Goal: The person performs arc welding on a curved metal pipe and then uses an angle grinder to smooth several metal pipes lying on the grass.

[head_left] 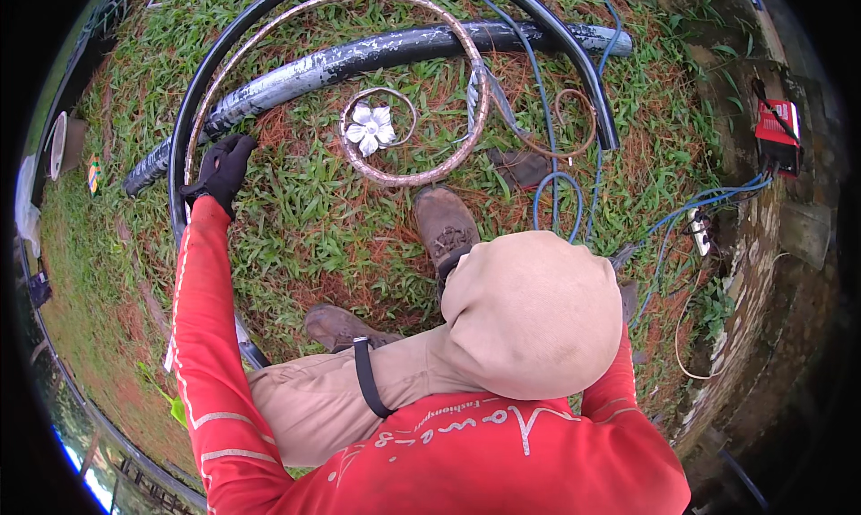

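My left hand (221, 172), in a black glove, is at the left side of a large scroll-shaped metal bar (417, 178). Its thumb crosses the bar and its fingers look curled in. The scroll winds inward to a silver metal flower (370, 127), and a grey metal leaf (474, 100) is on its right side. Close outside the scroll runs a curved black tube (592, 80), passing beside my left hand and under my forearm. My right hand is hidden behind my raised knee (538, 318); only part of the red sleeve shows.
Beneath the scroll lies a thick black pipe (359, 62) with worn silver paint. A red and black box-shaped machine (777, 129) sits on the right ledge, with blue cables (717, 195) running from it. A white power strip (700, 232) is below. My boots (446, 223) stand on grass.
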A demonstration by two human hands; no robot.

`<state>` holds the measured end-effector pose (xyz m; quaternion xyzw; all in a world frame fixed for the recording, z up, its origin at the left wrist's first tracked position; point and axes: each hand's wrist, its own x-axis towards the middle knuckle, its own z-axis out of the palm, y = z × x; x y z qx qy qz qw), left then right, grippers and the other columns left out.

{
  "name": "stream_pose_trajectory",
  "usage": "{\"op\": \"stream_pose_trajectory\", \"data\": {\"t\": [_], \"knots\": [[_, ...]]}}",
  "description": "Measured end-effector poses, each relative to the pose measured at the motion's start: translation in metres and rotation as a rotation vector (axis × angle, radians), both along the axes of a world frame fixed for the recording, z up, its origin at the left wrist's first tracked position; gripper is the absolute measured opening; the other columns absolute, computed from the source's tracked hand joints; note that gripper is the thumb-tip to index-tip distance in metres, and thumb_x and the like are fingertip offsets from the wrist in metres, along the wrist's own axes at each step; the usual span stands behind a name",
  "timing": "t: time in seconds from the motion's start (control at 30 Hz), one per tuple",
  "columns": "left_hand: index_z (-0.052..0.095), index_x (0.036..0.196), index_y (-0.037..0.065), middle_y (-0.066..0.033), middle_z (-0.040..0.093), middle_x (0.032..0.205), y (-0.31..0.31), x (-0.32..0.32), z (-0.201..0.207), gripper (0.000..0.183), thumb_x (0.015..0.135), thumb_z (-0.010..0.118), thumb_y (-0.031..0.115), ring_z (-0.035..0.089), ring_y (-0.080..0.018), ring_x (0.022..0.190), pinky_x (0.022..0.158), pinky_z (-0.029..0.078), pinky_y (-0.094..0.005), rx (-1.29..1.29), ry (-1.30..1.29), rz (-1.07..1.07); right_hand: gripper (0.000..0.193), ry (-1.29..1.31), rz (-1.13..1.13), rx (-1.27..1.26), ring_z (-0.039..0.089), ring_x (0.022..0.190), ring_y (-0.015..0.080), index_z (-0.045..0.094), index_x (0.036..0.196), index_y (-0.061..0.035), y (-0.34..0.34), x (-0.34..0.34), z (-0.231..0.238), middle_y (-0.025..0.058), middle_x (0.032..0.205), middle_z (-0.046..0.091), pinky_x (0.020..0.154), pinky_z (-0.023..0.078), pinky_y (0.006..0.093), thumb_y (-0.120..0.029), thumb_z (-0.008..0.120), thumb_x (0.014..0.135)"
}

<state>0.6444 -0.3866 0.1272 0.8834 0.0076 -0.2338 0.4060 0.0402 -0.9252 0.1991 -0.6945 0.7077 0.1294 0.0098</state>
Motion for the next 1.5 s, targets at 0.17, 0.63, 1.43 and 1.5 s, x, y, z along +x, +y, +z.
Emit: {"op": "stream_pose_trajectory", "data": {"t": [0.17,0.63,1.43,1.5], "knots": [[0.075,0.123,0.000,-0.0039,0.075,0.105,0.030,0.021,0.019,0.045,0.096,0.070,0.037,0.065,-0.0145,0.094,0.088,0.050,-0.0311,-0.070,-0.159,-0.005,0.040,-0.407,0.308,-0.104,0.064,0.084,0.0280,0.063,0.113,-0.0019,-0.022,0.093,0.009,0.0134,0.090,0.067,0.079,0.051,0.0420,-0.031,0.077,0.089],[0.065,0.135,0.002,-0.0039,0.072,0.115,0.224,-0.082,0.181,0.041,0.098,0.068,0.019,0.064,-0.0131,0.101,0.089,0.053,-0.0296,-0.078,-0.553,0.575,0.027,-0.849,1.601,0.436,0.064,0.093,0.0159,0.060,0.126,0.0032,0.096,0.481,0.074,0.0115,0.105,0.068,0.084,0.053,0.0316,-0.017,0.062,0.107],[0.073,0.113,0.017,-0.0006,0.065,0.078,-0.157,-0.812,0.680,0.022,0.100,0.068,0.034,0.055,-0.0150,0.054,0.046,0.047,-0.0325,-0.232,0.916,2.114,0.027,0.290,1.639,1.082,0.065,0.074,0.0273,0.066,0.100,-0.0006,0.069,0.540,0.408,0.0142,0.083,0.068,0.069,0.051,0.0432,-0.021,0.074,0.085],[0.071,0.108,0.016,-0.0020,0.064,0.078,-0.205,-0.814,0.706,0.020,0.101,0.064,0.033,0.055,-0.0155,0.055,0.046,0.046,-0.0348,-0.218,0.995,2.225,0.024,0.308,1.650,1.057,0.063,0.066,0.0245,0.066,0.099,-0.0013,0.126,0.555,0.476,0.0127,0.081,0.067,0.061,0.050,0.0408,-0.021,0.073,0.087]]}}
